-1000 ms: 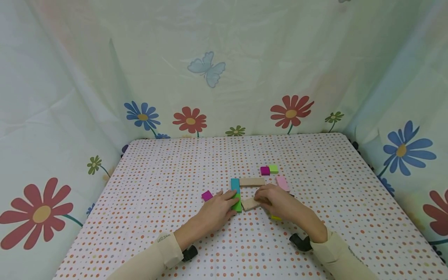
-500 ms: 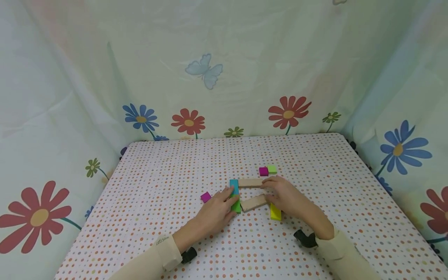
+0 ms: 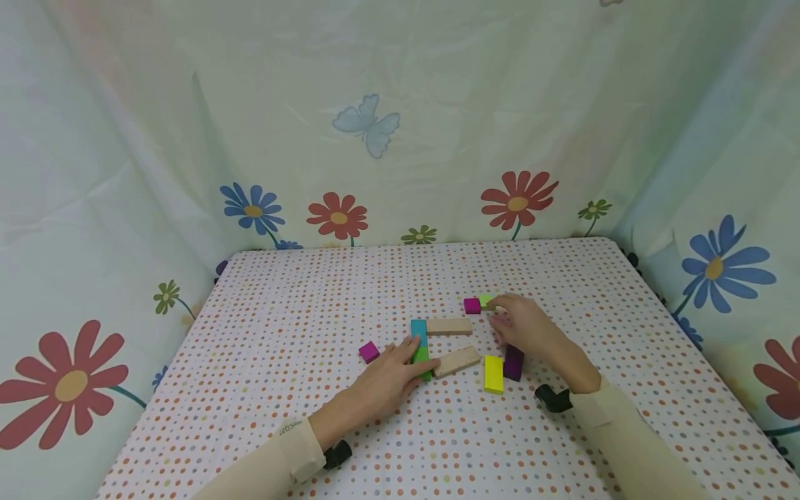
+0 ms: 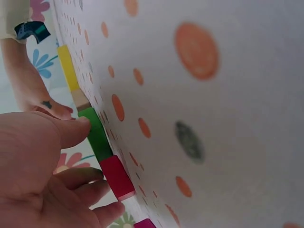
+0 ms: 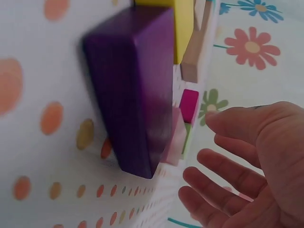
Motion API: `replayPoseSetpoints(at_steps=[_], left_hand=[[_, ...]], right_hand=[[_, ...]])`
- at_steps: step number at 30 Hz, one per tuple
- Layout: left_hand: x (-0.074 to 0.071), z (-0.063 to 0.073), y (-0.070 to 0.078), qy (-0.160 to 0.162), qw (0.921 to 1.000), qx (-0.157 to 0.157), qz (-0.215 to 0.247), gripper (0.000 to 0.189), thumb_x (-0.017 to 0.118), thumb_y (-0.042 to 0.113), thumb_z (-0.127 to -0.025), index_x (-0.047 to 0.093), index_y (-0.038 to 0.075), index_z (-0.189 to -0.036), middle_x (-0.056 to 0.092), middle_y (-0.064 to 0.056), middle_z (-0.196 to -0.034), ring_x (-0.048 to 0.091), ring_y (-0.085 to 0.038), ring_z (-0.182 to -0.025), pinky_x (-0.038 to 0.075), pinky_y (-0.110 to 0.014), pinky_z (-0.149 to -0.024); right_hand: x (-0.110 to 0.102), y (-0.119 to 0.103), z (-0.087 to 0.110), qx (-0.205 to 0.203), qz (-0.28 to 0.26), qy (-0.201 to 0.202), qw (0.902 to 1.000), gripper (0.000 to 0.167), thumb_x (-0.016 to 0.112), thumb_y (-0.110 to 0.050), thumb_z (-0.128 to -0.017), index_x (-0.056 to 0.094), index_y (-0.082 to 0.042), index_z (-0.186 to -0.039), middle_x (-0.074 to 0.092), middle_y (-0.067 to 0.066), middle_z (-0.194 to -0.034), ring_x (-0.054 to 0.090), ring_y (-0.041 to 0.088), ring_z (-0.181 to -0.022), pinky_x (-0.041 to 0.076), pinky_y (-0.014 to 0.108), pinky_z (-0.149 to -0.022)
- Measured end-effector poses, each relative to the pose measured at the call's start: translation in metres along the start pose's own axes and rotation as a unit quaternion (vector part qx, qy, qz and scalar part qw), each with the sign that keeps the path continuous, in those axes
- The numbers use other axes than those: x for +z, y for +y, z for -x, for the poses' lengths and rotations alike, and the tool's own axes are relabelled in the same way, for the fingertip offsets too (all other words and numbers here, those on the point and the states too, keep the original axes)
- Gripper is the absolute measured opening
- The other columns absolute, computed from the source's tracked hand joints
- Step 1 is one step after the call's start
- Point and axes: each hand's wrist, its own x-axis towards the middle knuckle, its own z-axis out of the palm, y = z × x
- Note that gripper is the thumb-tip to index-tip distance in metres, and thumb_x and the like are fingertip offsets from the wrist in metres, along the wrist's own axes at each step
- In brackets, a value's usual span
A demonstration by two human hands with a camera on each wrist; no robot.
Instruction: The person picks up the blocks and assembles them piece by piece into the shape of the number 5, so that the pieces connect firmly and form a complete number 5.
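My left hand lies over a row of blocks. Its fingers rest on the blue block and green block, and one digit reaches right to the end of a slanted plain wood block. In the left wrist view, the thumb touches the green block and the other fingers lie along a red block. My right hand hovers near the lime block, its fingers apart with nothing between them. In the right wrist view, a pink block shows beyond the purple block.
A second plain wood block extends right from the blue one. A yellow block stands beside the purple one. One magenta block adjoins the lime block; another magenta block sits left of my left hand. The table has a dotted cloth.
My right hand has left the slanted wood block and moved right and away, uncovering the yellow and purple blocks. A digit of my left hand has stretched right onto the slanted wood block's end.
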Motion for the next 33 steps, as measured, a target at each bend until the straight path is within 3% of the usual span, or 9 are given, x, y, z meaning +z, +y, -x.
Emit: replayPoseSetpoints(at_steps=[4, 8, 16, 33], left_hand=[[0.002, 0.000, -0.002, -0.003, 1.0000, 0.007, 0.004, 0.046, 0.058, 0.020, -0.110, 0.057, 0.030, -0.154, 0.034, -0.020, -0.172, 0.035, -0.035, -0.160, 0.041, -0.056, -0.125], [0.000, 0.000, -0.003, -0.012, 0.9999, 0.006, 0.005, 0.045, 0.057, 0.020, -0.110, 0.057, 0.030, -0.154, 0.035, -0.019, -0.172, 0.035, -0.033, -0.161, 0.039, -0.053, -0.127], [-0.004, -0.001, -0.001, -0.018, 0.9998, 0.007, 0.008, 0.044, 0.057, 0.022, -0.110, 0.058, 0.030, -0.153, 0.035, -0.018, -0.172, 0.034, -0.033, -0.161, 0.037, -0.053, -0.128], [-0.001, -0.002, -0.002, -0.011, 0.9999, 0.000, 0.009, 0.043, 0.056, 0.024, -0.111, 0.059, 0.033, -0.153, 0.035, -0.016, -0.172, 0.034, -0.030, -0.161, 0.033, -0.059, -0.129]], right_hand=[[0.001, 0.003, -0.010, -0.004, 0.015, 0.005, 0.9999, 0.037, 0.071, -0.010, -0.100, 0.067, 0.004, -0.133, 0.066, 0.028, -0.139, 0.066, 0.044, -0.124, 0.055, 0.061, -0.105], [0.002, 0.002, -0.023, -0.007, 0.014, -0.014, 0.9998, 0.039, 0.071, -0.009, -0.100, 0.066, 0.004, -0.135, 0.064, 0.028, -0.143, 0.059, 0.048, -0.136, 0.049, 0.065, -0.112], [0.006, -0.001, -0.042, 0.008, 0.010, -0.057, 0.9983, 0.040, 0.075, -0.009, -0.098, 0.067, -0.001, -0.136, 0.065, 0.024, -0.144, 0.060, 0.045, -0.135, 0.049, 0.064, -0.113], [0.013, -0.002, -0.056, 0.011, 0.015, -0.085, 0.9962, 0.034, 0.075, -0.009, -0.099, 0.072, -0.001, -0.131, 0.071, 0.022, -0.135, 0.064, 0.041, -0.127, 0.051, 0.060, -0.112]])
